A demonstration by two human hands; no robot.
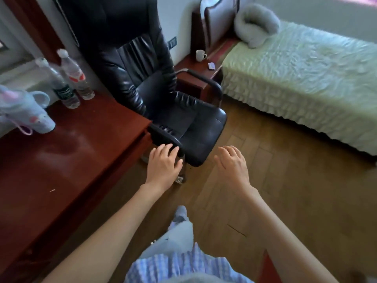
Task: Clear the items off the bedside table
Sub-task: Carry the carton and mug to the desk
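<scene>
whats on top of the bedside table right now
A white mug stands near the wall, and a small purplish item, too blurred to identify, lies closer to the bed. The chair covers the bedside table's left part, so anything there is hidden.

A single head-worn wide-angle camera looks forward and down past the black office chair (163,94); the bedside table (195,68) lies beyond it, apparently several steps off, edges blurred.

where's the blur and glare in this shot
Head view: motion blur smears the bottles and the bed; pale glare on the desk; both hands fairly sharp; straight edges bow from the wide lens.
</scene>
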